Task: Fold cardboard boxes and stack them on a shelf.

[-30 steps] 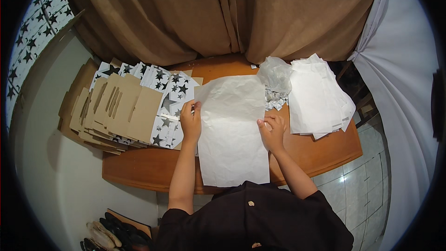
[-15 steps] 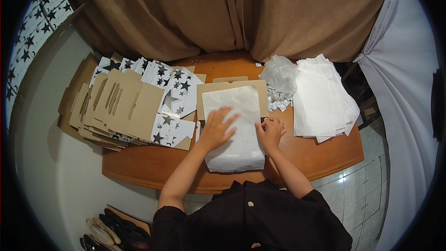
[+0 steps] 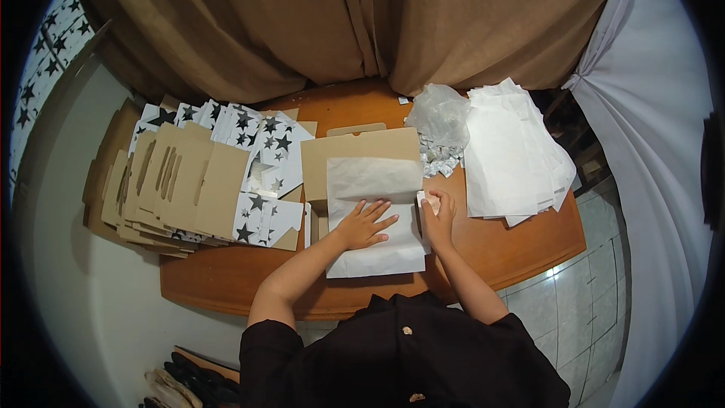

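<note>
An opened cardboard box [image 3: 359, 149], brown inside, stands in front of me with its lid leaning back. Across it lies a sheet of white tissue-like paper [image 3: 376, 263], its lower edge hanging past the box's near side. My left hand [image 3: 368, 225] presses flat on the sheet's middle, fingers spread, and the paper dips under it. At the box's right side, my right hand [image 3: 438, 217] has its fingers curled round the white side wall. The inside of the box is mostly hidden under the paper.
Folded cardboard boxes [image 3: 170, 181] with star-printed sides are stacked on the left. To the right lie a pile of white paper sheets [image 3: 510, 155] and a clear plastic bag [image 3: 439, 117] with small silvery-white pieces. A brown curtain [image 3: 302, 23] hangs behind the wooden table [image 3: 242, 279].
The paper has slid toward me and sunk into the box, uncovering more of the lid. My left hand has moved slightly down and right and now lies flat.
</note>
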Available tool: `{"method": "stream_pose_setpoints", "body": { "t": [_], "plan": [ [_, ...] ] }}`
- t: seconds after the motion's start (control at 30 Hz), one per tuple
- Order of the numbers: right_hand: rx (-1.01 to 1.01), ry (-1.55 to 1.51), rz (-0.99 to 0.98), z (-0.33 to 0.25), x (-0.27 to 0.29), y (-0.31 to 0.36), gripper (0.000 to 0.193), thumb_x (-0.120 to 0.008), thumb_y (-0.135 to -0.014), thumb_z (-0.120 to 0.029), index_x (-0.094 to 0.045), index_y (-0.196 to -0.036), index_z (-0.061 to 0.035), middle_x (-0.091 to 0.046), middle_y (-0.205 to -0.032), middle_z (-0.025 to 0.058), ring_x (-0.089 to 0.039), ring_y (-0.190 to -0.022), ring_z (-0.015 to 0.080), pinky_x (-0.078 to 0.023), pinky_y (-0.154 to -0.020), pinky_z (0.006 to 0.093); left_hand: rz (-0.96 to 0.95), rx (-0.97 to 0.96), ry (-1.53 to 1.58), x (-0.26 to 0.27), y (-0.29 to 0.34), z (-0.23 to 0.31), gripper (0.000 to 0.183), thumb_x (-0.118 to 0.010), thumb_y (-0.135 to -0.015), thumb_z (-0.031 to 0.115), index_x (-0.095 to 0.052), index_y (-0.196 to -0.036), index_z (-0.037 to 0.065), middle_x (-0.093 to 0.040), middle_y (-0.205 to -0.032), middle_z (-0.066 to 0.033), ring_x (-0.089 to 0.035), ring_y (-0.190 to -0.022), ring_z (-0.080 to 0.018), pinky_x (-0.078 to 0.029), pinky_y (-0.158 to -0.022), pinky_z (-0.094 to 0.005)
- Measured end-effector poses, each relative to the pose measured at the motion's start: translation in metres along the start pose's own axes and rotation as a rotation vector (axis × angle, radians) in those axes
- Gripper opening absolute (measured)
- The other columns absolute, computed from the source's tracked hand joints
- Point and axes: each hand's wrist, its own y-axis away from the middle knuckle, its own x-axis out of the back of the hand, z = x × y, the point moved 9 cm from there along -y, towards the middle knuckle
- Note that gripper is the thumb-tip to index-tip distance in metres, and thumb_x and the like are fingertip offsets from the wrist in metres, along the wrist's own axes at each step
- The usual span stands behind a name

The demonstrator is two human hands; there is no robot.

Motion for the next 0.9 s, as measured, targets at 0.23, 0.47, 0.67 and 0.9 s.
{"method": "stream_pose_setpoints", "body": {
  "t": [0.23, 0.47, 0.67, 0.9],
  "plan": [
    [-0.048, -0.079, -0.078, -0.011, 0.006, 0.014, 0.022, -0.06, -0.08, -0.016, -0.056, -0.1, -0.0062, -0.051, -0.104, 0.0116, -0.042, -0.102, 0.0276, -0.03, -0.091, 0.0368, -0.178, 0.037, 0.148, -0.036, -0.006, -0.008, 0.054, -0.029, -0.094, 0.048, -0.023, -0.142, 0.025, -0.013, -0.149, -0.0164, -0.013, -0.138, -0.0346, -0.015, -0.107, -0.0564],
    [-0.047, -0.146, -0.113, -0.017, 0.007, 0.023, 0.021, -0.06, -0.081, -0.016, -0.056, -0.099, -0.0058, -0.052, -0.103, 0.0115, -0.043, -0.103, 0.0274, -0.031, -0.092, 0.0362, -0.268, 0.079, 0.25, -0.037, -0.009, -0.015, 0.052, -0.029, -0.095, 0.043, -0.028, -0.142, 0.02, -0.02, -0.148, -0.0158, -0.017, -0.137, -0.0315, -0.019, -0.106, -0.0557],
    [-0.039, -0.155, -0.103, -0.016, 0.02, 0.026, 0.02, -0.059, -0.081, -0.015, -0.057, -0.098, -0.0055, -0.053, -0.102, 0.0106, -0.045, -0.102, 0.0266, -0.032, -0.092, 0.0359, -0.285, 0.226, 0.719, -0.004, 0.012, -0.032, 0.055, -0.028, -0.095, 0.05, -0.048, -0.131, 0.014, -0.045, -0.134, -0.0138, -0.04, -0.125, -0.03, -0.029, -0.105, -0.0377],
    [-0.067, -0.171, -0.118, 0.002, 0.021, 0.034, 0.016, -0.058, -0.082, -0.015, -0.058, -0.096, -0.0055, -0.054, -0.1, 0.0098, -0.046, -0.101, 0.0261, -0.032, -0.092, 0.0355, -0.315, 0.288, 0.84, 0.049, 0.062, 0.01, 0.063, -0.032, -0.091, 0.059, -0.049, -0.129, 0.012, -0.048, -0.131, -0.015, -0.045, -0.121, -0.0311, -0.034, -0.101, -0.0337]
  ]
}}
